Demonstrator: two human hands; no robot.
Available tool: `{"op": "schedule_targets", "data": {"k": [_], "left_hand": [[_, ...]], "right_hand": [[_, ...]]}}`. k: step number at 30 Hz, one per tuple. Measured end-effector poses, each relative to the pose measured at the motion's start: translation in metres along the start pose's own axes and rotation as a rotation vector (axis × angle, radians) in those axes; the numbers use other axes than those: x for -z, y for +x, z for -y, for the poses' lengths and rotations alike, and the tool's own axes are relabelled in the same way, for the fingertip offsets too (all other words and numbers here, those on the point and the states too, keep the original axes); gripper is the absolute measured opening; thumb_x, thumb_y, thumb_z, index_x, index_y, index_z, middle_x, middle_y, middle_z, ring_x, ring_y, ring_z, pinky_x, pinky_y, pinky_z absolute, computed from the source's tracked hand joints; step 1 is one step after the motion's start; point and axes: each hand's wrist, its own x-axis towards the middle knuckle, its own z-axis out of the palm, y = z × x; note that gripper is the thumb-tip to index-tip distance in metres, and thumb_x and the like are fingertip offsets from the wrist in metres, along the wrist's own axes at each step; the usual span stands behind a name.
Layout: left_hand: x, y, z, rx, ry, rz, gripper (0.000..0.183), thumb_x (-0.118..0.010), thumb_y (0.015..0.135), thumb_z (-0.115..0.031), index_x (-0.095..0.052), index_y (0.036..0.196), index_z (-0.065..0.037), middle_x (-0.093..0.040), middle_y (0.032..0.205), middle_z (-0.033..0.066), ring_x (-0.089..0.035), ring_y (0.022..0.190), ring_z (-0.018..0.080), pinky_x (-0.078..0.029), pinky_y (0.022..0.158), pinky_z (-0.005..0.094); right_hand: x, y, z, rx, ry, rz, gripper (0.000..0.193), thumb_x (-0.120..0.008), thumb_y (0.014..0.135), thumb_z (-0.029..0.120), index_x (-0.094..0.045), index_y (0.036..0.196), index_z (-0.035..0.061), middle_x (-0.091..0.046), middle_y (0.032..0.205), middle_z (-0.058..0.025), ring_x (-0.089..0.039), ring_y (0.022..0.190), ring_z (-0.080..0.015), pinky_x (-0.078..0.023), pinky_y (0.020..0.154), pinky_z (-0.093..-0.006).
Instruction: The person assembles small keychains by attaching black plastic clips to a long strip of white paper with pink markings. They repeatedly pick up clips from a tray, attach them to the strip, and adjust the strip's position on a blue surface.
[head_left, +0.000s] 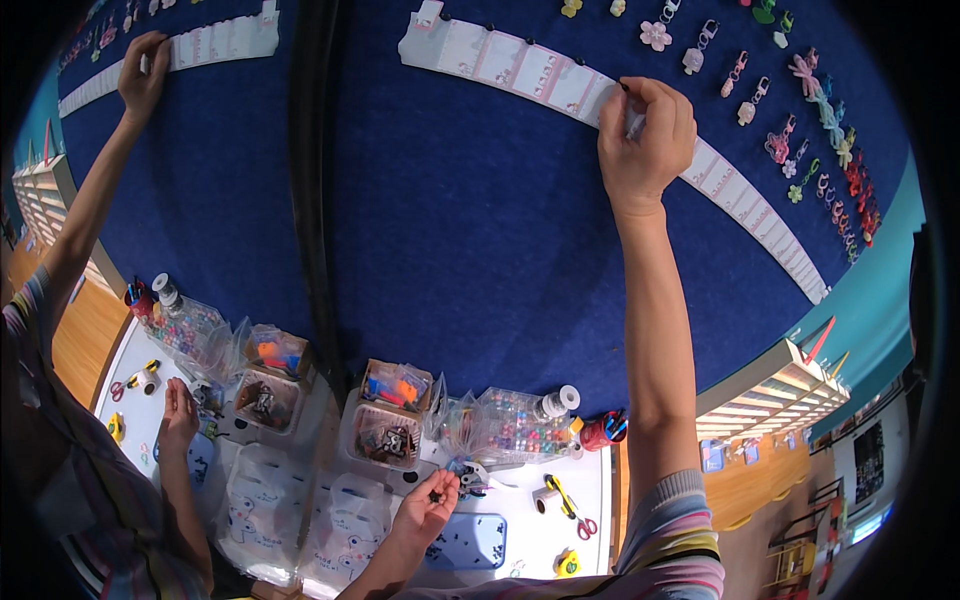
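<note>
My right hand (648, 140) is raised against the blue fabric board (470, 240), fingers pinched around a small black pin (624, 87) at the upper edge of a long white paper strip (540, 75). The strip carries pink-edged printed panels and curves across the board in this view. More black pins dot its upper edge left of my fingers. Low over the white table, my left hand (428, 508) is closed, palm up, with small black pieces like pins (436, 496) at its fingertips. Beside it lies a blue tray (490, 545) with several small black pieces.
Colourful charm keychains (707, 45) hang at upper right. The white table (590, 490) bears a bead box (525, 420), a red pen cup (605, 430), scissors (587, 527), a yellow tape measure (568, 563) and a basket (385, 435). A mirrored copy of the scene shows left of a dark vertical band (312, 150).
</note>
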Motion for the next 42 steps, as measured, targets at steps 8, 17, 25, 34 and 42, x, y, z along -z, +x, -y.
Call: {"op": "schedule_targets", "data": {"k": [8,17,25,34,42], "left_hand": [[-0.002,0.003,0.000,-0.012,0.005,-0.023,0.013,-0.068,0.090,-0.006,-0.061,0.096,0.002,-0.060,0.094,0.0076,-0.059,0.099,0.0209,-0.050,0.090,0.0286],[0.002,0.009,0.001,0.010,0.014,-0.001,0.008,-0.067,0.090,-0.006,-0.062,0.092,0.000,-0.063,0.091,0.0069,-0.061,0.094,0.0191,-0.052,0.088,0.0282],[0.001,0.004,0.008,0.007,0.073,0.037,0.013,-0.065,0.093,-0.009,-0.059,0.099,0.001,-0.060,0.097,0.0074,-0.059,0.101,0.0213,-0.050,0.092,0.0289],[0.019,-0.014,-0.007,-0.055,0.070,0.131,0.008,-0.061,0.094,-0.008,-0.059,0.092,0.000,-0.062,0.092,0.0067,-0.059,0.090,0.0182,-0.054,0.080,0.0275],[0.018,-0.011,-0.014,0.074,0.102,0.266,0.010,-0.063,0.093,-0.011,-0.064,0.090,-0.001,-0.063,0.095,0.0055,-0.060,0.093,0.0156,-0.051,0.082,0.0257]], "right_hand": [[-0.001,0.001,0.000,0.023,-0.040,0.010,0.021,-0.073,0.071,0.003,-0.065,0.089,0.0102,-0.064,0.087,-0.0011,-0.060,0.075,-0.0169,-0.041,0.066,-0.0303],[0.000,0.002,0.003,0.050,-0.113,0.027,0.020,-0.073,0.072,0.008,-0.066,0.090,0.0138,-0.064,0.089,0.0024,-0.059,0.081,-0.0154,-0.036,0.079,-0.0313],[0.007,0.005,0.008,-0.010,-0.071,0.021,0.027,-0.076,0.072,0.013,-0.067,0.098,0.0133,-0.064,0.093,-0.0003,-0.059,0.085,-0.0171,-0.036,0.083,-0.0331],[0.013,0.009,0.027,-0.022,0.039,0.045,0.030,-0.071,0.069,0.009,-0.061,0.097,0.0081,-0.061,0.096,-0.0081,-0.058,0.090,-0.0267,-0.039,0.084,-0.0430],[0.017,0.027,0.027,-0.096,0.101,0.124,0.037,-0.075,0.066,0.016,-0.060,0.098,0.0076,-0.057,0.097,-0.0072,-0.057,0.092,-0.0250,-0.037,0.093,-0.0452]]}}
